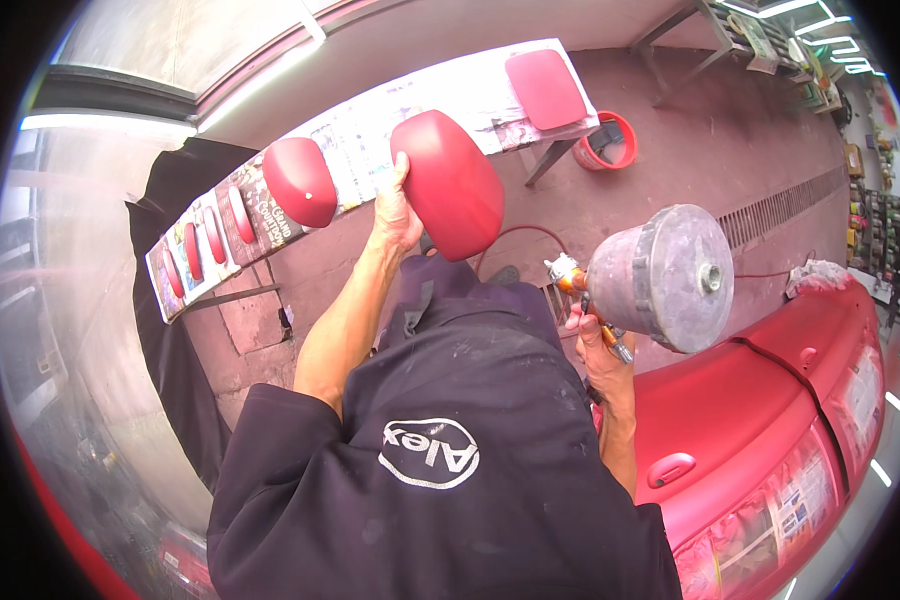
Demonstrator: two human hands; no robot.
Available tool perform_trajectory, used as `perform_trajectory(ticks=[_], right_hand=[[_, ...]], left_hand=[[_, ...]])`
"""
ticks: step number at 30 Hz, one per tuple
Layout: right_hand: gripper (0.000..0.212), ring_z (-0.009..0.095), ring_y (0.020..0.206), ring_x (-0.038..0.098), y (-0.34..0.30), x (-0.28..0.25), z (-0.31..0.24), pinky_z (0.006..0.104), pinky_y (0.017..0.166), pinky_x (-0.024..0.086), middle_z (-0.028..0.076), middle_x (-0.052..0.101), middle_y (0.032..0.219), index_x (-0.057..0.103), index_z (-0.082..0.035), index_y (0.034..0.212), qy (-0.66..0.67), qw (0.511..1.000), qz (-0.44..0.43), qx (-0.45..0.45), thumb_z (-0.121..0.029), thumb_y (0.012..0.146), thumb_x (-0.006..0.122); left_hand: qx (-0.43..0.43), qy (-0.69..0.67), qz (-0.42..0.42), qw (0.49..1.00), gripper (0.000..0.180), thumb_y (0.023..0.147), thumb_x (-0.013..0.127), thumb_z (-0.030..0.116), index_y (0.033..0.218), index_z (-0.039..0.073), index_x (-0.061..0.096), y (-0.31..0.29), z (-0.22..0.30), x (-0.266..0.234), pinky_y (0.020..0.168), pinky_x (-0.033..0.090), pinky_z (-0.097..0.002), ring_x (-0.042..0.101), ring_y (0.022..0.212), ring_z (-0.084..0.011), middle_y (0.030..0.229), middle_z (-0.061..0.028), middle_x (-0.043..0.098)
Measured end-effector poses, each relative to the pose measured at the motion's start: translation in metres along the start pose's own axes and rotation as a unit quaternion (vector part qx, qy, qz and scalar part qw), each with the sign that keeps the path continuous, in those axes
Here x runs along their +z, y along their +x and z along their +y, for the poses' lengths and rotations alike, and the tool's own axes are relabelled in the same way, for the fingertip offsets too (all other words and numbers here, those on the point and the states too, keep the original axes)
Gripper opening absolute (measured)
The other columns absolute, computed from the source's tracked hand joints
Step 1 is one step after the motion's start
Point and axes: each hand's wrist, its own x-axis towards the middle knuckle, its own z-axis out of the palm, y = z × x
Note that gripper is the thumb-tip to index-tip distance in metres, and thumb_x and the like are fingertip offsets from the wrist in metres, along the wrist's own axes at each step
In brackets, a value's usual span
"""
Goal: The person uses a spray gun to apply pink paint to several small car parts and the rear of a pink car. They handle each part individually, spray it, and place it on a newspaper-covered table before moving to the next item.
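Note:
My left hand (pixel 396 212) grips the left edge of a glossy red car mirror cover (pixel 448 185), its thumb lying against the shell. The cover is held up in front of the papered bench. In my right hand (pixel 596 345) is a paint spray gun (pixel 573 278) with a large greyish, paint-stained cup (pixel 660 278). The gun's nozzle end points left, toward the cover but apart from it. My fingers are wrapped round the gun's handle; whether the trigger is pressed cannot be made out.
The paper-covered bench (pixel 360 150) bears another red cover (pixel 300 182), a squarish red panel (pixel 547 90) and several red door handles (pixel 240 214). A red bucket (pixel 607 143) stands beyond it. A red hose (pixel 530 230) crosses the floor. At right is a red car (pixel 730 410) with masked windows.

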Motion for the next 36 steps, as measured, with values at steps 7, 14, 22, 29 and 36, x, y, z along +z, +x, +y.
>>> perform_trajectory(ticks=[7, 14, 22, 29, 36], right_hand=[[0.018, 0.013, 0.084, 0.063, 0.004, 0.020, 0.009, 0.0311, 0.078, 0.052, 0.000, 0.070, 0.090, 0.072, -0.003, 0.100, -0.059, 0.998, -0.001, -0.007, -0.020, 0.100, 0.074], [0.035, 0.007, 0.067, 0.052, 0.013, 0.050, -0.002, 0.0246, 0.060, 0.040, 0.003, 0.069, 0.091, 0.069, -0.001, 0.110, -0.064, 0.998, 0.021, 0.020, -0.034, 0.098, 0.074], [0.047, 0.004, 0.061, 0.046, 0.026, 0.074, 0.004, 0.0211, 0.053, 0.036, 0.004, 0.068, 0.091, 0.066, 0.001, 0.117, -0.104, 0.992, 0.049, 0.047, -0.042, 0.097, 0.074], [0.045, 0.004, 0.061, 0.045, 0.038, 0.090, 0.012, 0.0214, 0.054, 0.036, 0.003, 0.068, 0.091, 0.068, 0.001, 0.116, -0.159, 0.983, 0.083, 0.051, -0.040, 0.099, 0.073], [0.040, 0.005, 0.063, 0.046, 0.040, 0.102, 0.010, 0.0221, 0.056, 0.037, 0.002, 0.067, 0.092, 0.068, 0.000, 0.115, -0.173, 0.984, 0.033, 0.034, -0.036, 0.100, 0.071]], left_hand=[[-0.002, 0.016, 0.058, 0.998, 0.054, 0.106, 0.057, 0.044, 0.142, 0.004, 0.055, 0.058, 0.017, -0.031, 0.112, 0.046, -0.0492, 0.058, 0.130, -0.0295, 0.141, -0.0149, 0.061], [0.023, 0.088, 0.106, 0.990, 0.051, 0.104, 0.060, 0.045, 0.136, 0.005, 0.059, 0.154, 0.037, -0.084, 0.108, 0.048, -0.0516, 0.061, 0.124, -0.0282, 0.135, -0.0136, 0.064], [0.004, 0.129, 0.174, 0.976, 0.034, 0.103, 0.066, 0.032, 0.123, 0.005, 0.066, 0.228, 0.053, -0.105, 0.098, 0.054, -0.0437, 0.065, 0.109, -0.0223, 0.120, -0.0101, 0.069], [-0.008, 0.198, 0.132, 0.971, 0.030, 0.103, 0.066, 0.031, 0.118, 0.005, 0.069, 0.239, 0.058, -0.114, 0.095, 0.055, -0.0405, 0.067, 0.104, -0.0203, 0.115, -0.0081, 0.072], [0.060, 0.348, 0.183, 0.918, 0.038, 0.100, 0.071, 0.037, 0.110, 0.001, 0.070, 0.232, 0.059, -0.105, 0.082, 0.054, -0.0341, 0.065, 0.087, -0.0153, 0.096, -0.0055, 0.071]])
